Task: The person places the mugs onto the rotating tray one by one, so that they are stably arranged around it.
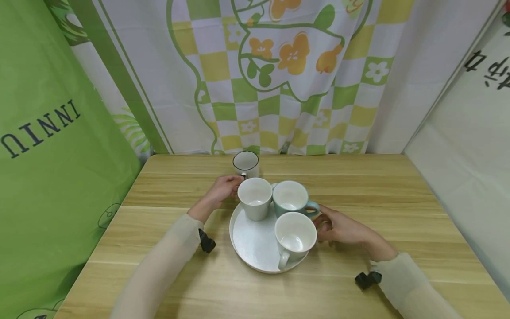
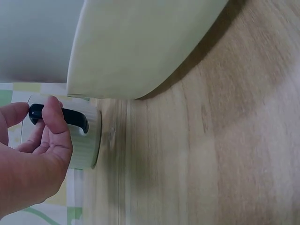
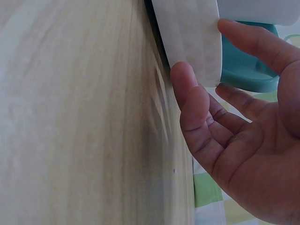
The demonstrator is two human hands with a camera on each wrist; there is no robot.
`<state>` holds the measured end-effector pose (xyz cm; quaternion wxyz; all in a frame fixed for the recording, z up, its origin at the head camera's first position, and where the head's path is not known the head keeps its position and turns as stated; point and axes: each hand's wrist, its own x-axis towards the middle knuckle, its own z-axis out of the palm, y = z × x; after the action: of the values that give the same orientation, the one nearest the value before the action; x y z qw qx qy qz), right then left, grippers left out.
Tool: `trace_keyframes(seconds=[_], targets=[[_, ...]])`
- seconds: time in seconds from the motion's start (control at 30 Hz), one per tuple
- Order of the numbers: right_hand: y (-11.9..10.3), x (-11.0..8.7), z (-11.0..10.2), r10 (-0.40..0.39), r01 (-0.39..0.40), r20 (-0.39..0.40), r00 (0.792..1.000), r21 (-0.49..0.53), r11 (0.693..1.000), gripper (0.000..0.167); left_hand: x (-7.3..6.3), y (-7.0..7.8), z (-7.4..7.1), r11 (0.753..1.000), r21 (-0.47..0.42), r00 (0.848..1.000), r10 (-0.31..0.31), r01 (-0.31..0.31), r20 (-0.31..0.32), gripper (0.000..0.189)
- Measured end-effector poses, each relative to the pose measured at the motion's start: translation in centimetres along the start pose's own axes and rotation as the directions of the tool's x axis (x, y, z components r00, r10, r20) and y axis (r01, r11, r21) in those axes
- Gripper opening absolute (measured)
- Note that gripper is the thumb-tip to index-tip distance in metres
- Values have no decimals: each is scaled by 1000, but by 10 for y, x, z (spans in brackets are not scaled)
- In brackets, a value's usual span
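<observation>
My left hand [image 1: 226, 188] pinches the black handle [image 2: 72, 116] of a white mug with a dark rim [image 1: 245, 161] at the table's back. That mug stands behind a round white tray [image 1: 255, 246]. On the tray are a plain white mug [image 1: 255, 199], a teal mug with a white inside [image 1: 291, 197], and a pale mug [image 1: 295, 232] at its front right. My right hand [image 1: 338, 227] is at the tray's right side, thumb and fingers spread and loosely bent, fingertips against the outer wall [image 3: 194, 42]. Just above it is the teal mug's handle [image 1: 312, 208].
The wooden table [image 1: 358, 283] extends around the tray on every side. A patterned curtain [image 1: 295, 88] hangs along its back edge. On the left is a green cloth [image 1: 48, 177], on the right a white one [image 1: 466, 168].
</observation>
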<state>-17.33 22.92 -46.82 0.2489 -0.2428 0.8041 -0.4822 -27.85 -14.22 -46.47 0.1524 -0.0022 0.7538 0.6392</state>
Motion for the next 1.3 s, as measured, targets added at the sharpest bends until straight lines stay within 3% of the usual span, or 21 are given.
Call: trace_keyframes(seconds=[0.2, 0.47, 0.97, 1.3], targets=[[1, 0, 0, -2, 2, 1, 1000, 1, 1000, 80, 1, 1, 2, 1000, -25, 1000, 4, -3, 23, 35], [2, -1, 1, -5, 5, 0, 1000, 3, 1000, 81, 4, 1, 1, 991, -131, 999, 1, 5, 46, 35], [-1, -2, -1, 8, -8, -6, 1000, 0, 1000, 81, 6, 0, -4, 991, -131, 1000, -17, 16, -8, 35], [-2, -1, 0, 15, -15, -5, 1000, 2, 1000, 81, 2, 0, -7, 985, -173, 1000, -28, 28, 3, 32]])
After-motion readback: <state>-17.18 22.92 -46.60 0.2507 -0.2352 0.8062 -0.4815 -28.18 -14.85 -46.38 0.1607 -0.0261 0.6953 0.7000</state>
